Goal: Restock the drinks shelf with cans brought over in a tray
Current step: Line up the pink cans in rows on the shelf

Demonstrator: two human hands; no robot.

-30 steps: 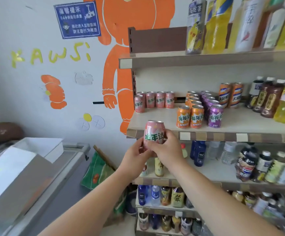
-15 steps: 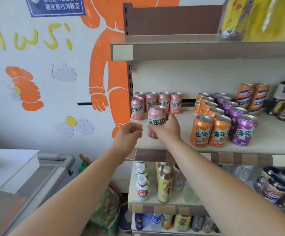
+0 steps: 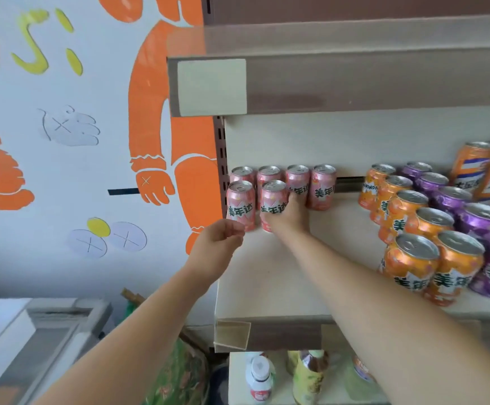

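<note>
Gripping a pink can with the right hand, fingers curled round its right side and lower front, forearm reaching in over the shelf. Can upright, near the shelf's left end, in the front row of the pink group; impossible to tell whether already resting on the board or just above it. Just to its left, a front-left can of the same kind, also upright, with a thin gap between the 2. Behind both, against the back panel, a back row of cans: 4 pink ones side by side, the third partly hidden by the right hand's fingers.

Left hand held at the shelf's left front corner, fingers loosely curled, holding nothing. Fingertips in front of the bottom of the front-left can; contact not clear.

Further right on the same shelf, well apart from the pink group, orange cans in lines running front to back, with purple cans just beside them on the right. At the back right, 2 taller cans, orange with a blue and white label.

Above, the upper shelf with a blank tag on its front edge. Below, bottles on a lower level. On the wall to the left, an orange cartoon figure.
</note>
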